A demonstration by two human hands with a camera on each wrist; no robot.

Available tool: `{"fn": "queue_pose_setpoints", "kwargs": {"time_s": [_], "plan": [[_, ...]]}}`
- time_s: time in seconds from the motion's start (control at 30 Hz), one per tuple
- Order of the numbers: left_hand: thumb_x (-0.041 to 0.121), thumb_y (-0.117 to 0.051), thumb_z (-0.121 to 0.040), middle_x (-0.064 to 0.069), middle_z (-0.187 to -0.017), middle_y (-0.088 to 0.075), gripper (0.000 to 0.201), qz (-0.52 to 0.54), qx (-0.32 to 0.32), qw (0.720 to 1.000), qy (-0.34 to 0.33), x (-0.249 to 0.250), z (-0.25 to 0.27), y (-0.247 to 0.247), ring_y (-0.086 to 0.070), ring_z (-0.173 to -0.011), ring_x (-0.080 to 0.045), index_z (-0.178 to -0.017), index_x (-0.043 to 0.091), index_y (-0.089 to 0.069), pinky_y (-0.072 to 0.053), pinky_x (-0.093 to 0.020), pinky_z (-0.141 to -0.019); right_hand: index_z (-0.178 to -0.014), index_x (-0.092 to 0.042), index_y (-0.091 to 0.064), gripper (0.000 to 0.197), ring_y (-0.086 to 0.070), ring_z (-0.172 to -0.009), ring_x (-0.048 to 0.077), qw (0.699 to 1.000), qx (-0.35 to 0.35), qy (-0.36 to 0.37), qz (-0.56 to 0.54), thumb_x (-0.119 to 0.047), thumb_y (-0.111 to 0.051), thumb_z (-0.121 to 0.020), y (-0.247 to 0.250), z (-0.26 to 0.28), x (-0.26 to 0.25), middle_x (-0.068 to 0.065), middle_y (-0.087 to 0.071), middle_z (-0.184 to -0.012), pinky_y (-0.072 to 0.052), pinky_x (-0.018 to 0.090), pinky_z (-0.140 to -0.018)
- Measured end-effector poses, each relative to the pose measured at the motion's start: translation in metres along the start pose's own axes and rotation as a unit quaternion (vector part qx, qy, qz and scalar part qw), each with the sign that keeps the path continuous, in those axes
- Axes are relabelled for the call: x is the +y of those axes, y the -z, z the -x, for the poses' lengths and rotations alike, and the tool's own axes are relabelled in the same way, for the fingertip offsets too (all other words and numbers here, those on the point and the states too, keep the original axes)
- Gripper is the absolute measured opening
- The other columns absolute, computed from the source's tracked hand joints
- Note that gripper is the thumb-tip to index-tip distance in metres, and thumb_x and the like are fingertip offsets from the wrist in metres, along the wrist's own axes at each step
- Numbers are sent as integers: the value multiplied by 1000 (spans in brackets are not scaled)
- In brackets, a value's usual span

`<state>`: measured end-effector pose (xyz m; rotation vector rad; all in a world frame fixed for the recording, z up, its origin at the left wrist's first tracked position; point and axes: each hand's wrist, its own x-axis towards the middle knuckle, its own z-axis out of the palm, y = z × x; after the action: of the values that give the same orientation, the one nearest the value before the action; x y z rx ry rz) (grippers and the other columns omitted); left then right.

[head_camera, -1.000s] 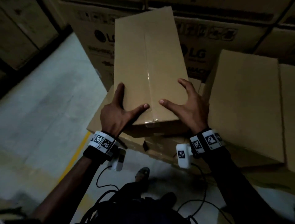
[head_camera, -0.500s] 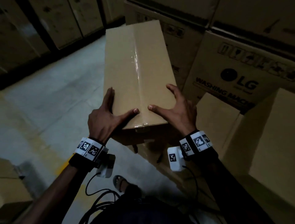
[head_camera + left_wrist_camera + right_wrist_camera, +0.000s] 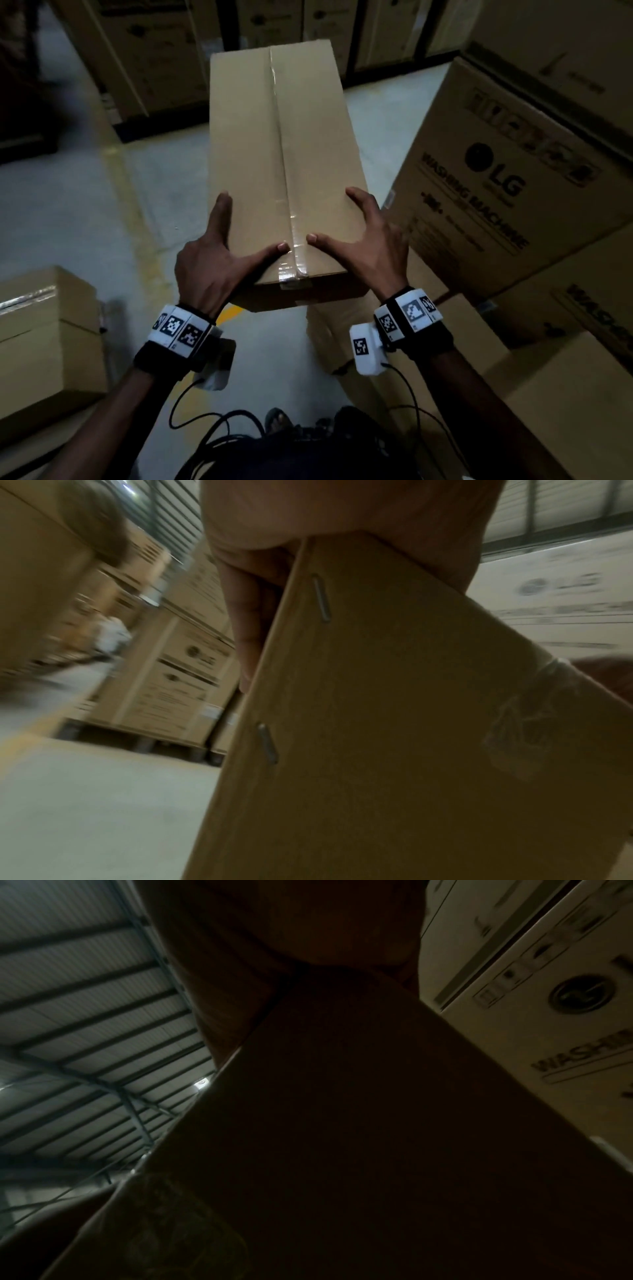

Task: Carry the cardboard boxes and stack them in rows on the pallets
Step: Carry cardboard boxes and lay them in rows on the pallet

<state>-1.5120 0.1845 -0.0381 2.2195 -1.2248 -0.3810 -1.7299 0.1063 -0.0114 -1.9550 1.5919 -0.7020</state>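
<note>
A long plain cardboard box [image 3: 281,154] with a taped top seam is held up in the air in front of me, over the floor. My left hand [image 3: 212,260] grips its near left corner, thumb on top and fingers down the left side. My right hand [image 3: 370,246] grips the near right corner the same way. The left wrist view shows the fingers [image 3: 250,615] lying against the stapled side of the box [image 3: 377,723]. In the right wrist view, which is very dark, the box [image 3: 342,1123] fills most of the frame below the palm [image 3: 274,934].
A large printed washing machine carton [image 3: 507,192] stands close on the right, with plain boxes [image 3: 394,342] low beside my right arm. More plain boxes [image 3: 44,329] sit at the left. Tall cartons [image 3: 154,58] line the back. A yellow line [image 3: 137,219] crosses the grey floor.
The box has come off the stack it rested on and swung left with me, away from the cartons, over the open floor. Both hands keep the same hold.
</note>
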Motion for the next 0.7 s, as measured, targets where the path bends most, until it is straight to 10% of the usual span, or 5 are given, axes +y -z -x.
{"fn": "queue_pose_setpoints", "kwargs": {"time_s": [0.27, 0.7], "plan": [[102, -53, -54, -15, -106, -71, 123, -21, 22, 994, 108, -58, -94, 23, -66, -102, -39, -158, 47, -18, -52, -43, -90, -145, -49, -39, 99, -57, -128, 20, 995, -84, 46, -1, -82, -77, -60, -98, -108, -53, -12, -58, -145, -40, 31, -94], [108, -52, -47, -10, -149, -55, 129, 14, 87, 956, 278, -136, -325, 48, -54, -132, -36, -156, 54, -9, -47, -47, -109, -145, -46, -40, 99, -60, -126, 26, 957, -222, 185, 21, -86, -73, -61, -252, -364, -180, -8, -60, -144, -47, 39, -97]]}}
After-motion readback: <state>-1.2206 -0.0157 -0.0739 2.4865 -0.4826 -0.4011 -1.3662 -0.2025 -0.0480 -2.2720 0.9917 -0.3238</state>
